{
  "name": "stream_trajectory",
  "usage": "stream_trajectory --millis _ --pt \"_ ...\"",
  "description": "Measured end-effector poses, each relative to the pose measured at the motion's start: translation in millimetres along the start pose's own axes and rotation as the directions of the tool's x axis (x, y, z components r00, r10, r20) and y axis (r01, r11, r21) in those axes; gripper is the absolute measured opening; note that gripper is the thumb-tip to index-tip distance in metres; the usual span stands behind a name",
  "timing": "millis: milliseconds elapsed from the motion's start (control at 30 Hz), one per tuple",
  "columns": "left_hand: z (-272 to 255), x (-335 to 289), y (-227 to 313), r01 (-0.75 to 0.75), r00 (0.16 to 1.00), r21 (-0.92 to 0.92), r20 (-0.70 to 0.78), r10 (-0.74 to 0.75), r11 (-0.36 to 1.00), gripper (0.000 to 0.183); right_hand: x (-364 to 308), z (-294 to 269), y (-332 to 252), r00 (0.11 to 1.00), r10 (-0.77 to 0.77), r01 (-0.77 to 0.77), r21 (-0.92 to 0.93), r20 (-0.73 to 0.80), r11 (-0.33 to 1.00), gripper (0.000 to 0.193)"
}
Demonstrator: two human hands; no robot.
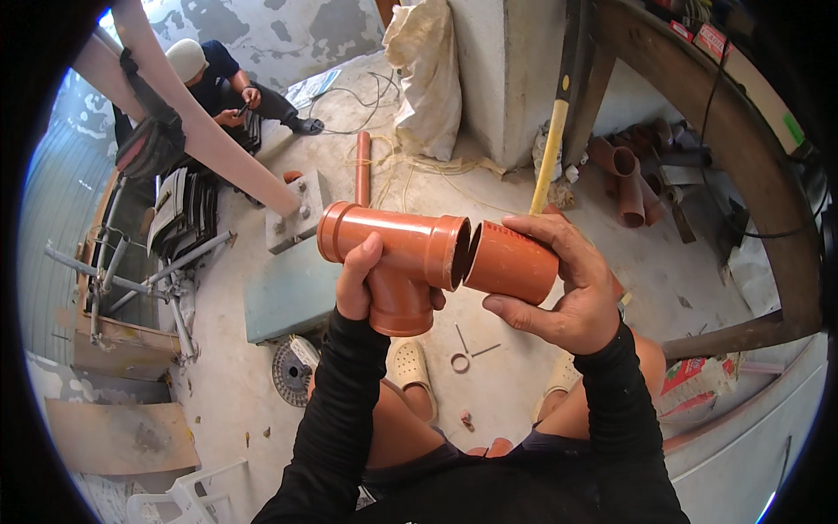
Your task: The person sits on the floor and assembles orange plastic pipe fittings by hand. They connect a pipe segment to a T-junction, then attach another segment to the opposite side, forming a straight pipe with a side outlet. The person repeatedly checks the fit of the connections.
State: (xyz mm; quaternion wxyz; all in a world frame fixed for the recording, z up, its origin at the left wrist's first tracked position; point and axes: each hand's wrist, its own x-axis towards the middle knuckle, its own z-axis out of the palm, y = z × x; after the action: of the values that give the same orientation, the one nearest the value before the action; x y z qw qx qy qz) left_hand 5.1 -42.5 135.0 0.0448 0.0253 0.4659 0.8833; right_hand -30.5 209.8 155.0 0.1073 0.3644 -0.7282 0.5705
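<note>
In front of me, my left hand is wrapped round an orange plastic pipe tee, thumb on its near side and the branch pointing down toward me. My right hand grips a short orange pipe piece between thumb and fingers. The pipe's left end is right at the tee's right-hand socket. A dark gap shows between the two rims, so the pipe is outside the socket and slightly tilted. Whether the edges touch, I cannot tell.
A blue-green block lies beyond my left arm, near a slanting pink post. A yellow-and-black handle rises behind the pipe. Pipe offcuts lie under a wooden frame. Another person sits at the far left.
</note>
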Motion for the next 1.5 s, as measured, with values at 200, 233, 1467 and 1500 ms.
stream_trajectory --millis 200,233,1467,1500 --pt "7.7 -1.6 -1.0 0.029 1.000 0.009 -0.006 -0.029 1.000 0.070 -5.0 6.6 6.0 1.000 0.014 -0.013 0.062 -0.014 0.998 0.066" --pt "8.2 -2.6 -1.3 0.031 0.999 0.004 -0.010 -0.031 1.000 0.070 -5.7 6.0 6.5 1.000 0.014 -0.014 0.059 -0.009 0.998 0.066" --pt "14.9 3.4 -17.4 0.090 0.992 0.118 -0.104 -0.078 0.989 0.063 -7.9 0.2 27.3 0.987 0.135 -0.136 -0.002 0.088 0.991 0.057" --pt "15.7 3.2 -18.0 0.079 0.992 0.127 -0.111 -0.065 0.989 0.063 -8.1 1.1 27.9 0.983 0.159 -0.164 0.039 0.096 0.986 0.057"
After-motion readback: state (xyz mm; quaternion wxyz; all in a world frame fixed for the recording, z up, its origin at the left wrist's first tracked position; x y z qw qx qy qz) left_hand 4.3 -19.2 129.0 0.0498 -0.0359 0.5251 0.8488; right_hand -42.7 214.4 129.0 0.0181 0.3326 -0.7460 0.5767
